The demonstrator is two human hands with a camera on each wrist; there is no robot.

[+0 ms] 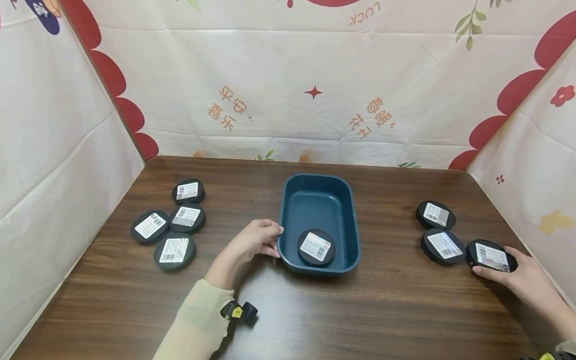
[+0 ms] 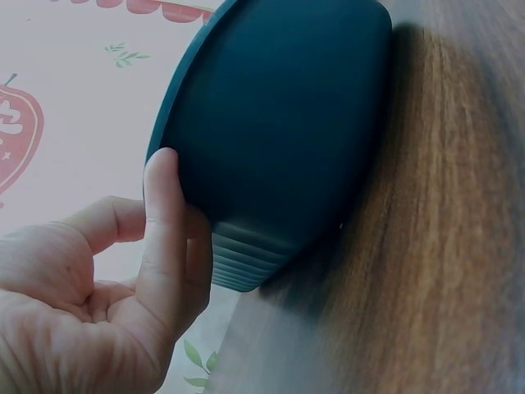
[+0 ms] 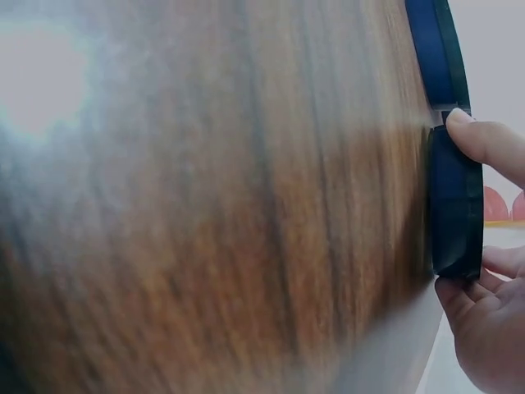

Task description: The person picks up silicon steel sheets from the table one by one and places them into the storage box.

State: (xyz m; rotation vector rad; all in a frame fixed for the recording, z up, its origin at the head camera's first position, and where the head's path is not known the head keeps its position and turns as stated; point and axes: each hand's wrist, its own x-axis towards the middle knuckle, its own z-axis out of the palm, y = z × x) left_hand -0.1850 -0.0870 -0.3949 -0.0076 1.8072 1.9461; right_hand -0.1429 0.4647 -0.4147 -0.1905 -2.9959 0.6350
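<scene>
A dark blue rectangular plastic tray stands mid-table, with one black round tin-like disc bearing a white label inside near its front end. My left hand pinches the tray's left rim between thumb and fingers, as the left wrist view also shows. At the far right, my right hand grips another labelled black disc by its sides. In the right wrist view the thumb and fingers hold opposite edges of this disc, which sits at the table surface.
Two labelled black discs lie just left of my right hand, one behind the other. On the table's left side rests a cluster of several similar discs. Printed white cloth borders the wooden table at the back and sides.
</scene>
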